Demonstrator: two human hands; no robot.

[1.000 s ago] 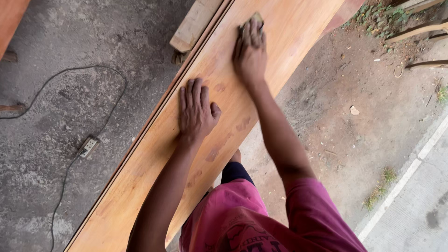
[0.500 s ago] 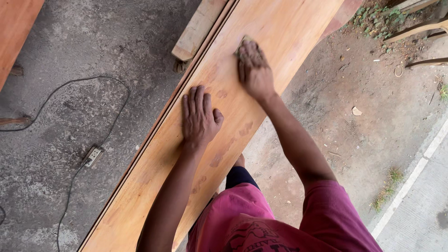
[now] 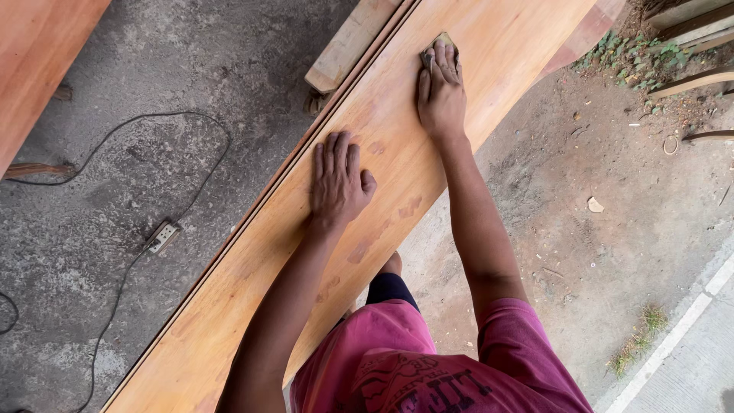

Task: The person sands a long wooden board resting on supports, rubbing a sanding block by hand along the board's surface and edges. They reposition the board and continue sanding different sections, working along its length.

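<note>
- Far left of the frame: a black power cable [image 3: 115, 138] loops over the grey concrete floor [image 3: 191, 69] to a white socket block [image 3: 162, 236].
- Centre: the left hand [image 3: 336, 183] lies flat on the long wooden board [image 3: 252, 283], fingers spread, holding nothing.
- The board runs from lower left to upper right of the frame.
- Upper centre: the right hand [image 3: 441, 90] presses a small piece of sandpaper [image 3: 442, 40] against the board, fingers laid over it.
- Right: bare dirt ground [image 3: 612, 229] with weeds [image 3: 634, 57].
</note>
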